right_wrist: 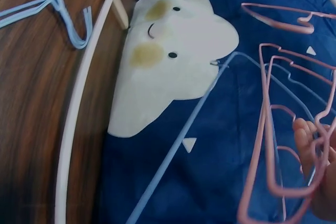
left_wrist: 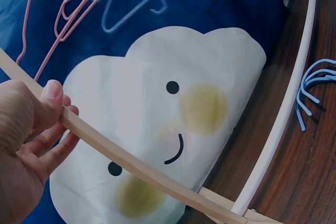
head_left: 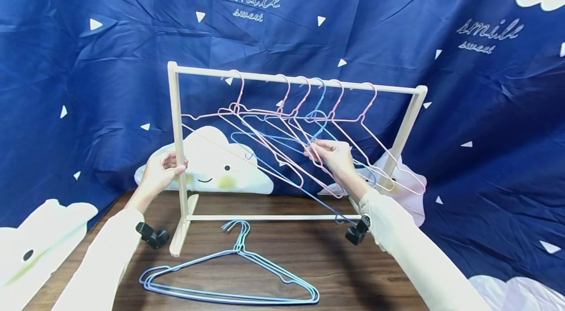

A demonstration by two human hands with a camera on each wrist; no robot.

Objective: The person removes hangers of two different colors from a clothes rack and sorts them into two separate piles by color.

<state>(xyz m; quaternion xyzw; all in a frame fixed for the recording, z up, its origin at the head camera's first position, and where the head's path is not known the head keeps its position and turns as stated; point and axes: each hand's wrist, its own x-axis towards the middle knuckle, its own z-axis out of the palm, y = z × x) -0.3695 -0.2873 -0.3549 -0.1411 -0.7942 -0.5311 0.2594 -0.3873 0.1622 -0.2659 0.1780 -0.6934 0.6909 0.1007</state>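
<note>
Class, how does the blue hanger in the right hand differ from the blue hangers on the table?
The held hanger is raised and tilted, while the stacked hangers lie flat on the table. The held hanger is single; the stacked hangers sit together, hooks bunched. The right hand grips the held hanger, but neither hand touches the stacked hangers. All are blue, slim and hooked.
</note>
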